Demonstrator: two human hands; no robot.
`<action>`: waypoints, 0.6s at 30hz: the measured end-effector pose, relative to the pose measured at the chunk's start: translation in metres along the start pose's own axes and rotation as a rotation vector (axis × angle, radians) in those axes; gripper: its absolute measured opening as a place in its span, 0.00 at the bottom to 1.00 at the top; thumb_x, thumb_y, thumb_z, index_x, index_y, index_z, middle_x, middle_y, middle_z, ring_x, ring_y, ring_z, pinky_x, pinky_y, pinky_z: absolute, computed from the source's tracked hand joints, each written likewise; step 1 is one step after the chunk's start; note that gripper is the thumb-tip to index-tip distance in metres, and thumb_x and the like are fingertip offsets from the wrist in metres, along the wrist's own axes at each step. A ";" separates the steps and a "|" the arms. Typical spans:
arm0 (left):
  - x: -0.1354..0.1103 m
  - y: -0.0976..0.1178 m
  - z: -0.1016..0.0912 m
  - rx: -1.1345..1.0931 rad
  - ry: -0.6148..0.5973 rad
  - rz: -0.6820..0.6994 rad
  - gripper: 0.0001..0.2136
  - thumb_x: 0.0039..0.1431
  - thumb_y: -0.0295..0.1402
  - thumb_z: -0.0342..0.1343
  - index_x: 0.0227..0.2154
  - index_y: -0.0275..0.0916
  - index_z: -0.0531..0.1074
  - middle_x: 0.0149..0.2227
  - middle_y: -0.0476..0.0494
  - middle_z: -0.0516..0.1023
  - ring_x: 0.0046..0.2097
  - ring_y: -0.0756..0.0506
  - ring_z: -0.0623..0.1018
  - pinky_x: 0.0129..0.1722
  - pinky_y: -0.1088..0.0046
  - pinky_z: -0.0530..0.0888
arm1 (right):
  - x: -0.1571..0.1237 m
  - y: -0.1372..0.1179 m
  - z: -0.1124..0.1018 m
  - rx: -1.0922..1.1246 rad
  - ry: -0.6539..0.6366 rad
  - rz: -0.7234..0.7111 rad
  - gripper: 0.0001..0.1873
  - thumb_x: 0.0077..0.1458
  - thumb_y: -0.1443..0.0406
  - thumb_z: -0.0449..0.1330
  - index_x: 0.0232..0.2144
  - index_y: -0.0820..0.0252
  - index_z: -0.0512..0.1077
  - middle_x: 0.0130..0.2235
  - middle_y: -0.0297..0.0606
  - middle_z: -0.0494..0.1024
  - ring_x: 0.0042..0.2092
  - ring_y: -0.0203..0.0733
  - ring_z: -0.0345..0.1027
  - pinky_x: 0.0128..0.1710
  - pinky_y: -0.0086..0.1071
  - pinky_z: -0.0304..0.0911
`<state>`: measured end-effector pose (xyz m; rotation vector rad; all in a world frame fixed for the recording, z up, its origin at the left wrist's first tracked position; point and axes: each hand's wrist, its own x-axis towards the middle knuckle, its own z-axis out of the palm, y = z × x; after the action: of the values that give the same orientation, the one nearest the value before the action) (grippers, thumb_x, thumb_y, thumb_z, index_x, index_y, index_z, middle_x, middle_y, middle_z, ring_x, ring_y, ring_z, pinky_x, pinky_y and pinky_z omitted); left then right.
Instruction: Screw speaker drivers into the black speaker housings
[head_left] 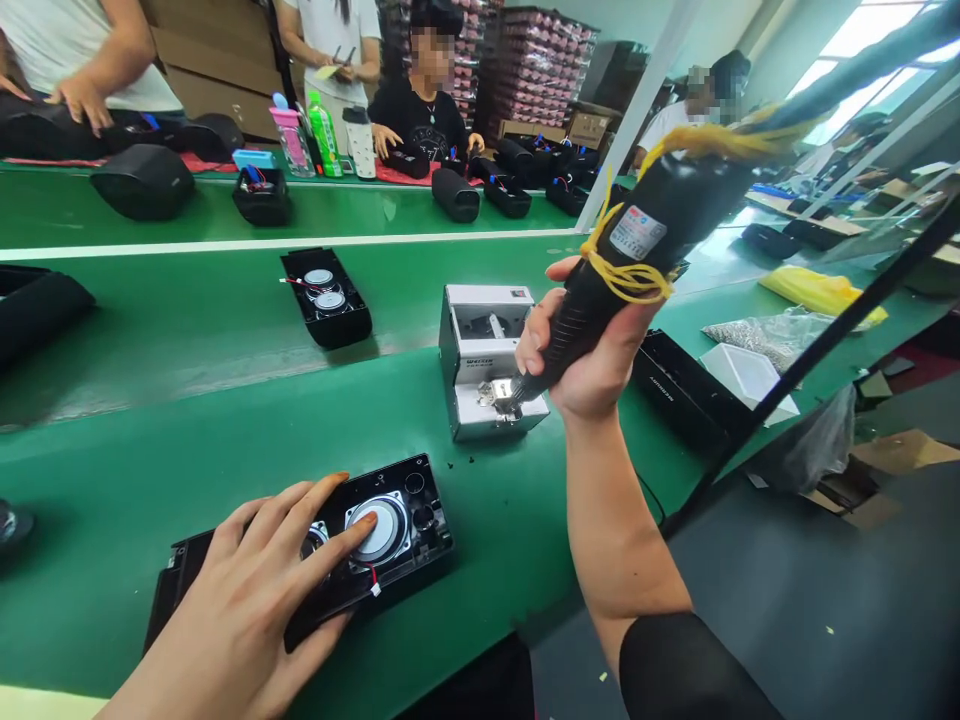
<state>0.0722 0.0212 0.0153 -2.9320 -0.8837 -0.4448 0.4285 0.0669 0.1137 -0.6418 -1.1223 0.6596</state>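
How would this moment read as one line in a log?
Left hand: on black speaker case, fingertip at pale cone | Right hand: gripping black tool | Tool tip: at small grey-and-white box

The left hand (pixel 262 590) partly hides the speaker housing (pixel 401 535); the left edge crops a black case (pixel 45 312).

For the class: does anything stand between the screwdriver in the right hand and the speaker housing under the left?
Nothing large visible stands between the screwdriver and the speaker housing; a few small dark bits lie on the green table there. The left hand covers part of the housing.
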 end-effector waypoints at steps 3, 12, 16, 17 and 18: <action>0.000 0.000 0.000 -0.005 -0.008 -0.011 0.33 0.60 0.39 0.60 0.70 0.59 0.66 0.75 0.40 0.62 0.64 0.27 0.74 0.56 0.40 0.74 | -0.001 0.000 -0.001 -0.007 0.014 0.004 0.35 0.59 0.31 0.60 0.46 0.51 0.76 0.23 0.27 0.67 0.17 0.35 0.56 0.16 0.30 0.52; 0.005 0.001 -0.018 -0.179 -0.049 -0.087 0.31 0.67 0.50 0.57 0.71 0.59 0.65 0.76 0.44 0.61 0.69 0.27 0.70 0.59 0.42 0.76 | -0.015 -0.016 0.002 0.084 -0.058 0.004 0.36 0.58 0.33 0.64 0.55 0.49 0.74 0.22 0.26 0.70 0.16 0.34 0.56 0.14 0.29 0.50; 0.021 -0.002 -0.023 -0.227 -0.057 -0.174 0.21 0.75 0.45 0.47 0.65 0.56 0.74 0.72 0.44 0.69 0.68 0.31 0.72 0.62 0.43 0.74 | -0.017 -0.039 0.015 0.143 -0.126 0.062 0.35 0.52 0.36 0.72 0.52 0.50 0.75 0.22 0.26 0.72 0.16 0.36 0.59 0.13 0.31 0.54; 0.025 -0.001 -0.022 -0.219 -0.061 -0.185 0.20 0.75 0.46 0.48 0.63 0.54 0.75 0.71 0.42 0.71 0.68 0.31 0.72 0.62 0.42 0.73 | -0.016 -0.045 0.019 0.157 -0.134 0.084 0.34 0.52 0.36 0.72 0.51 0.49 0.76 0.22 0.26 0.71 0.17 0.36 0.60 0.14 0.31 0.55; 0.028 0.000 -0.021 -0.210 -0.071 -0.188 0.20 0.73 0.47 0.51 0.62 0.53 0.76 0.71 0.41 0.71 0.67 0.30 0.72 0.63 0.41 0.72 | -0.016 -0.050 0.025 0.162 -0.133 0.115 0.33 0.53 0.36 0.71 0.50 0.47 0.76 0.22 0.25 0.71 0.17 0.37 0.61 0.14 0.32 0.58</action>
<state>0.0891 0.0337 0.0432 -3.0819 -1.1989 -0.4717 0.4081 0.0257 0.1494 -0.5322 -1.1474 0.8932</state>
